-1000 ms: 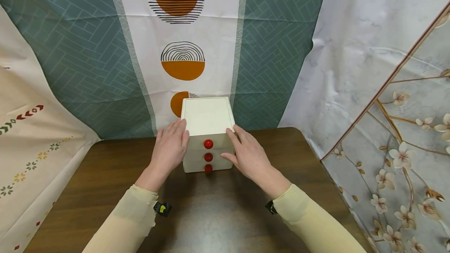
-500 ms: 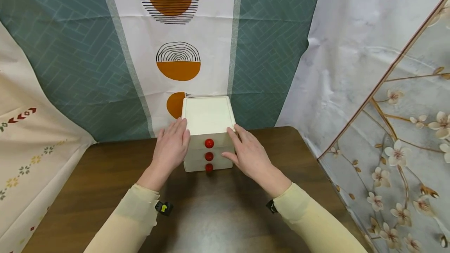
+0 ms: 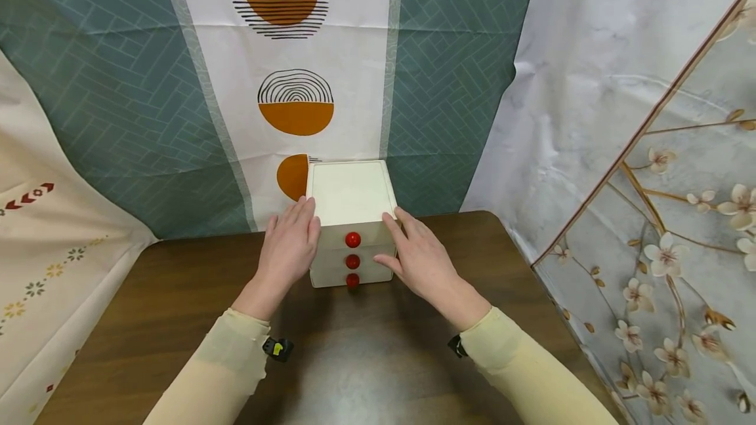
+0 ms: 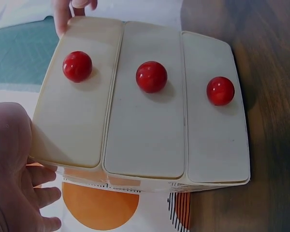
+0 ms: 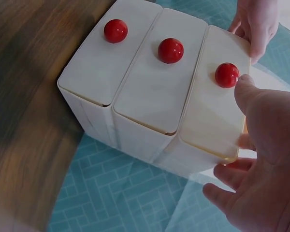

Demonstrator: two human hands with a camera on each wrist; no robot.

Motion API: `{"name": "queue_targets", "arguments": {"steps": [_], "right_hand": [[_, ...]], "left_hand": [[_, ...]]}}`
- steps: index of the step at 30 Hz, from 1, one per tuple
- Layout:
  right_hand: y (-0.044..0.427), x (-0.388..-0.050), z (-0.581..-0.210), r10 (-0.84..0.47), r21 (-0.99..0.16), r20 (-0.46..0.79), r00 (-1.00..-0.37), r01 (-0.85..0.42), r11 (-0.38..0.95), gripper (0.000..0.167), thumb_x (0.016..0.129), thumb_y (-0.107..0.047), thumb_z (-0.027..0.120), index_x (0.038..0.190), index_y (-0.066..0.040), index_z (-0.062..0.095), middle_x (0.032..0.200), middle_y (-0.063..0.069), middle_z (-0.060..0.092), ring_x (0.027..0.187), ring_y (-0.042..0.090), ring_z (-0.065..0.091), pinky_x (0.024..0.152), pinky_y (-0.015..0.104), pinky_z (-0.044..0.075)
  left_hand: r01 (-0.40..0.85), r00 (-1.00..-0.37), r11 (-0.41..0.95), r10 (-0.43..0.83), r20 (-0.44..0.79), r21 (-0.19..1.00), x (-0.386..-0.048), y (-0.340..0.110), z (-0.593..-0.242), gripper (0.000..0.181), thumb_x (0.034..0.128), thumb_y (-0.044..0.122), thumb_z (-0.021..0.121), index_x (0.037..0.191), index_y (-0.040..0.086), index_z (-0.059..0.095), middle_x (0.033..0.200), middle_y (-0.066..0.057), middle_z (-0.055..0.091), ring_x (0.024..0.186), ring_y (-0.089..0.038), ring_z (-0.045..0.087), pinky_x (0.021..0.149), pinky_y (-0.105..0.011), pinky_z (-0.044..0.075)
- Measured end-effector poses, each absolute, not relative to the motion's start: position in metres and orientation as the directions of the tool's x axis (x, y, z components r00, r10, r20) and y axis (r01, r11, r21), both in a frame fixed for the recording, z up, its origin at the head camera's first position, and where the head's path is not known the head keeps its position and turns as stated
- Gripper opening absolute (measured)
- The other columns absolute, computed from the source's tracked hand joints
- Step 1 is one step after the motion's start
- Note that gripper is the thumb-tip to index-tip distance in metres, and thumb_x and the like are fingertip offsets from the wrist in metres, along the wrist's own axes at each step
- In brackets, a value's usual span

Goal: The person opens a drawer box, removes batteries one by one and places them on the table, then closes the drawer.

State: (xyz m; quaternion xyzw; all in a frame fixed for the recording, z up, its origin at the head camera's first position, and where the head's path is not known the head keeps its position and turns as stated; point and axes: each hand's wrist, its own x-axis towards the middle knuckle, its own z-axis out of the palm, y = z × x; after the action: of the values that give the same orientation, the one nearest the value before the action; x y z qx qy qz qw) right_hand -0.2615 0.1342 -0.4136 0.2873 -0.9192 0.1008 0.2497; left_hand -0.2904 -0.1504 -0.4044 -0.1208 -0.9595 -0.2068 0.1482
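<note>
A small white chest of drawers stands on the brown wooden table, its three round red knobs facing me. In the head view my left hand lies along its left side, fingers stretched toward the top edge. On the other side my right hand touches the top right edge with its fingertips, thumb spread away by the front. From the left wrist view, the drawer fronts look closed, and part of my left hand shows beside the chest. My right hand spans the chest's upper corner in the right wrist view.
The wooden table extends in front of and beside the chest. Behind it hangs a green and white patterned cloth. A cream cloth borders the left side, and a flowered cloth the right.
The chest has shifted slightly to the right against the table and back cloth, with both hands staying on it. The head view has turned a little, so the backdrop slides left.
</note>
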Motion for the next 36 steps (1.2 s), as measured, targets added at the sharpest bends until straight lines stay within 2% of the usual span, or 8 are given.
{"name": "queue_targets", "arguments": {"steps": [36], "right_hand": [[0.143,-0.267,-0.412,-0.460,-0.069,0.477,-0.749,-0.553,0.830,0.085,0.103,-0.045,0.079,0.167,0.000,0.045,0.164,0.029,0.047,0.143,0.044,0.059,0.123,0.052,0.044]], "left_hand": [[0.285,-0.933,0.889,0.172,0.316,0.358,-0.297,-0.140,-0.403,0.062,0.1197,0.036,0.035,0.172,0.002,0.037,0.176,-0.022,0.034,0.162,-0.047,0.031,0.131,-0.070,0.014]]}}
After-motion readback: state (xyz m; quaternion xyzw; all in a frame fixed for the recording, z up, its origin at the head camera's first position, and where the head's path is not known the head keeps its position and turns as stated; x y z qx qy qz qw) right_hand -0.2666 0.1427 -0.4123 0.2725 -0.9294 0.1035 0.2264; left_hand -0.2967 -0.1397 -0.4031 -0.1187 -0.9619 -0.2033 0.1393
